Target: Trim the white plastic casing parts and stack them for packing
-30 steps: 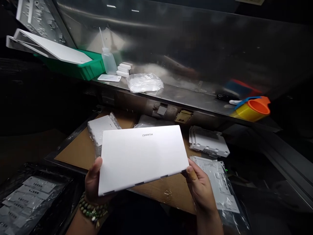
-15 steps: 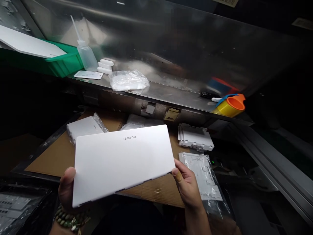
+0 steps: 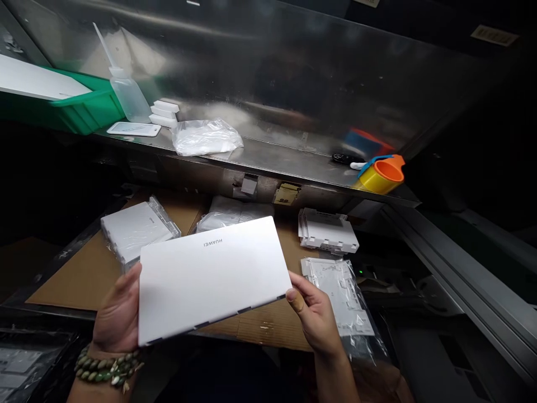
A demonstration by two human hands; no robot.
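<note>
A silver-white laptop lid panel (image 3: 213, 280) with upside-down HUAWEI lettering is held up between both hands, tilted so its right end sits higher. My left hand (image 3: 117, 310) grips its left edge, thumb near the upper corner and the other fingers hidden behind. At the lower right corner my right hand (image 3: 314, 308) pinches the panel, with a yellowish patch on the thumb. Beneath it lies a brown cardboard sheet (image 3: 71, 280). Behind the panel's left corner is a bagged stack of similar panels (image 3: 136, 226).
White panels (image 3: 329, 232) are stacked at the right, with a plastic-wrapped panel (image 3: 335, 296) below them. On the metal shelf (image 3: 277, 159) are a green bin (image 3: 90, 112), a squeeze bottle (image 3: 130, 98), a plastic bag (image 3: 207, 137) and a yellow-orange tape roll (image 3: 380, 176).
The camera view has shifted, moving the shelf items leftward in the picture. My left hand has come higher along the panel's left edge, showing more of it. Both hands still hold the panel.
</note>
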